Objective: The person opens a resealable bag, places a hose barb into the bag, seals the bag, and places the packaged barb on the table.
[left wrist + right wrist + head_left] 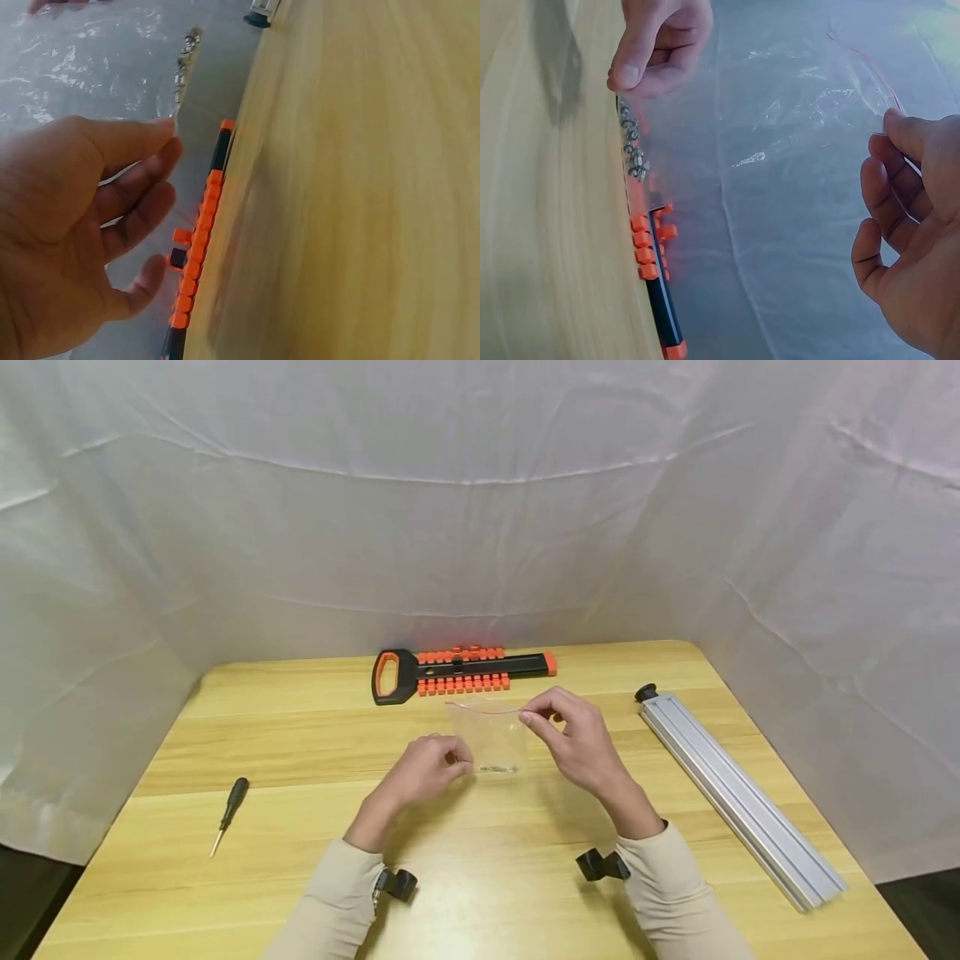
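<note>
A clear zip bag (491, 735) with a red seal line stands upright over the middle of the wooden table (480, 877). Several small metal screws (498, 769) lie at its bottom. My left hand (459, 767) pinches the bag's lower left corner. My right hand (531, 717) pinches its top right edge at the seal. In the left wrist view my left hand (161, 139) holds the bag (90, 52) by its corner, beside the screws (187, 60). The right wrist view shows my right hand (889, 124) on the bag (802, 112) and the screws (632, 146) under the left hand (656, 45).
A black and orange socket holder (457, 672) lies behind the bag. A small black-handled screwdriver (228, 814) lies at the left. An aluminium rail (738, 797) runs along the right edge. White cloth walls the table on three sides.
</note>
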